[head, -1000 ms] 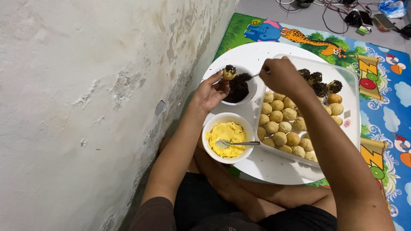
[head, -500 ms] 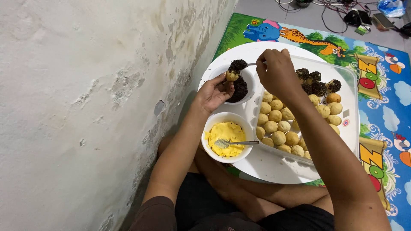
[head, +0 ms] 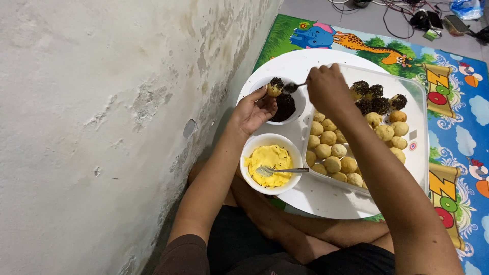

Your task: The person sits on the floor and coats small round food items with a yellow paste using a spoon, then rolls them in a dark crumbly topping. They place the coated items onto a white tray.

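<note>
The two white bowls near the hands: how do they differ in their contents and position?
The farther bowl holds dark sprinkles; the nearer bowl holds yellow cream. A spoon rests in the nearer bowl, while the left hand holds a ball over the farther one. Both are round, white, on the white tray.

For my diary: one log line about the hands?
left hand: holds ball | right hand: holds spoon | under: dark bowl

The left hand holds a dough ball while the right hand spoons dark sprinkles over it.
</note>
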